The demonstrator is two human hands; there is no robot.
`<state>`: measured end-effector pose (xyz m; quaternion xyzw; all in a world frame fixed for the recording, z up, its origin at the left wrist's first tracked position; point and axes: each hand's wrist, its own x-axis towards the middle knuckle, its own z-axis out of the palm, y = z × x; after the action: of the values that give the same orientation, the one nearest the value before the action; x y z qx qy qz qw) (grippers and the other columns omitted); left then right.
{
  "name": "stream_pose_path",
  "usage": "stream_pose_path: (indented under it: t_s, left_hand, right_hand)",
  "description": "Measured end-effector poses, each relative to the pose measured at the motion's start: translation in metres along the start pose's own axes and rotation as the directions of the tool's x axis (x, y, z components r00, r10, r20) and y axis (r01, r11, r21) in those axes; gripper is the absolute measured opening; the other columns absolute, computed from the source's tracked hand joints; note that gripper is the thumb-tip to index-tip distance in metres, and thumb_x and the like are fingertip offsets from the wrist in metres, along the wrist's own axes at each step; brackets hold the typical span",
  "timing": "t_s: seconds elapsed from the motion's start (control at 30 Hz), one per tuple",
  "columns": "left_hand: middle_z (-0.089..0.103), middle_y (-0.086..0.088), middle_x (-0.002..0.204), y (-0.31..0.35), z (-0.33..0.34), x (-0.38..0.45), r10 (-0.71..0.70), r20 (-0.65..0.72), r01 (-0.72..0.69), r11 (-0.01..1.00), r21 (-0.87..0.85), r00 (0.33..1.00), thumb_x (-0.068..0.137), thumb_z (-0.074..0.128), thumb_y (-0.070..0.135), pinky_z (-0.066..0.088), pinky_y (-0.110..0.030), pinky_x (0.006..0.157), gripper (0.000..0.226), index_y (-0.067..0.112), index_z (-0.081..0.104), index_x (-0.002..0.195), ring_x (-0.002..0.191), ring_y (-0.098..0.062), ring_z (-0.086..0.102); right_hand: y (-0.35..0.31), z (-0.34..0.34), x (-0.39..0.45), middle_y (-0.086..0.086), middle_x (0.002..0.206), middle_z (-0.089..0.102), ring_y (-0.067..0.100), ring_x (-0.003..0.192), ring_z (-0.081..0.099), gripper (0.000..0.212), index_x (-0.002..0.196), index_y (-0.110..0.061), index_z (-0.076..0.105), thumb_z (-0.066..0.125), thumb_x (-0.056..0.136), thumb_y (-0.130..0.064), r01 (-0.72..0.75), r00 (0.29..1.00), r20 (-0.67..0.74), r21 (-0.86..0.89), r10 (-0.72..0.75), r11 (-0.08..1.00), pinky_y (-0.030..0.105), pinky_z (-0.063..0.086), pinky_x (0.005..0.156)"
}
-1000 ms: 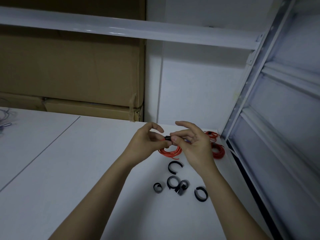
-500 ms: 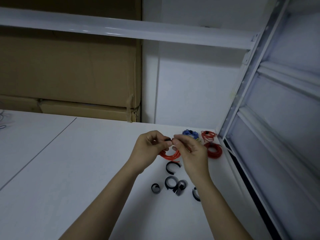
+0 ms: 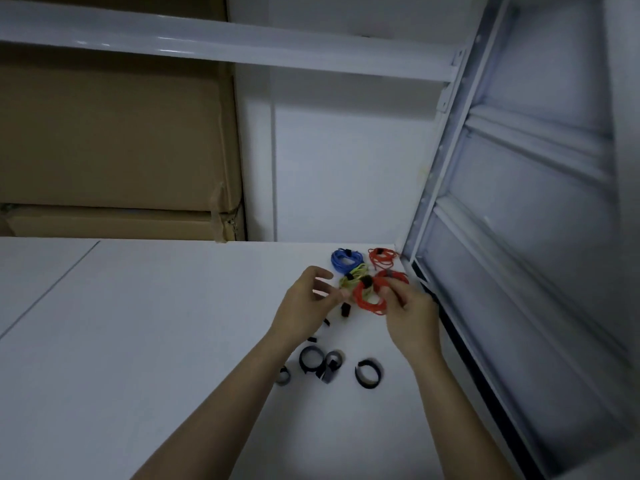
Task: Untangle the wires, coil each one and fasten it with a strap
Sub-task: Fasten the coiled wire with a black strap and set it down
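Note:
My right hand [image 3: 410,308] pinches a red wire coil [image 3: 367,299] with a black strap wrapped round its top, just above the white table [image 3: 138,341]. My left hand [image 3: 306,308] hovers beside the coil with loosely spread fingers and holds nothing. Behind them lie strapped coils: a blue coil [image 3: 343,259], a yellow coil [image 3: 353,279], a red coil [image 3: 382,258] and another red coil [image 3: 394,276] partly hidden by my right hand. Several loose black straps [image 3: 313,360] lie on the table near my forearms.
A white metal shelf frame [image 3: 446,188] rises along the table's right edge, with a white beam [image 3: 221,46] overhead. Cardboard boxes [image 3: 110,147] stand against the wall at the back left. A seam line [image 3: 48,289] crosses the table on the left.
My left hand has let go of the red coil and opened. My right hand carried the strapped coil to the right, toward the other coils. The camera view shifted, revealing the blue and yellow coils.

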<state>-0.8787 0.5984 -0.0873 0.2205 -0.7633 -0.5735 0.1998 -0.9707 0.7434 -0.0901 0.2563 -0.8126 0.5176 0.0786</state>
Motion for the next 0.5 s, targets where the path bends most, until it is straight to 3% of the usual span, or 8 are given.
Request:
stream_pose_path:
  t_s: [0.13,0.2,0.3,0.4,0.5]
  left_hand:
    - [0.063,0.009,0.093,-0.01,-0.002,0.008,-0.005,-0.079,0.02,0.982,0.19,0.997,0.088,0.066,0.036,0.044,-0.023,0.057,0.022,0.024,0.055,0.103,0.076,-0.009,0.062]
    - [0.062,0.007,0.095,-0.014,-0.004,0.01,0.006,-0.087,0.017,0.965,0.263,0.996,0.09,0.064,0.032,0.043,-0.025,0.064,0.018,0.02,0.057,0.102,0.08,-0.013,0.061]
    - [0.061,0.006,0.095,-0.017,-0.007,0.01,0.03,-0.087,-0.001,0.949,0.316,0.996,0.092,0.062,0.026,0.042,-0.025,0.072,0.013,0.015,0.061,0.098,0.083,-0.015,0.061]
    - [0.061,0.008,0.093,-0.02,-0.01,0.01,0.035,-0.093,-0.004,0.948,0.318,0.995,0.092,0.062,0.024,0.041,-0.025,0.072,0.009,0.016,0.062,0.096,0.083,-0.015,0.061]
    - [0.063,0.006,0.094,-0.022,-0.012,0.011,0.04,-0.098,-0.007,0.95,0.314,0.994,0.092,0.061,0.021,0.041,-0.023,0.071,0.008,0.014,0.062,0.096,0.085,-0.016,0.062]
  right_hand:
    - [0.046,-0.02,0.024,0.02,0.091,0.07,0.035,0.087,0.063,0.016,0.093,0.004,0.071,0.056,0.088,-0.002,-0.136,0.991,-0.027,-0.248,0.133,0.959,0.036,0.048,0.071]
    - [0.063,-0.015,0.026,0.023,0.094,0.069,0.036,0.088,0.062,0.019,0.09,0.006,0.07,0.054,0.09,-0.004,-0.144,0.984,0.05,-0.347,0.172,0.927,0.038,0.047,0.073]
    - [0.08,-0.006,0.02,0.011,0.119,0.06,0.033,0.111,0.05,0.028,0.104,-0.01,0.072,0.048,0.098,-0.023,-0.102,0.969,0.127,-0.582,0.214,0.807,0.038,0.042,0.089]
    - [0.086,-0.006,0.016,0.007,0.131,0.053,0.031,0.121,0.043,0.034,0.116,-0.015,0.068,0.044,0.099,-0.033,-0.133,0.979,0.053,-0.553,0.195,0.823,0.041,0.034,0.099]
    - [0.087,-0.005,0.011,0.007,0.126,0.057,0.03,0.116,0.047,0.039,0.117,-0.012,0.067,0.06,0.091,-0.04,-0.004,0.995,0.085,-0.439,0.046,0.898,0.038,0.038,0.094]
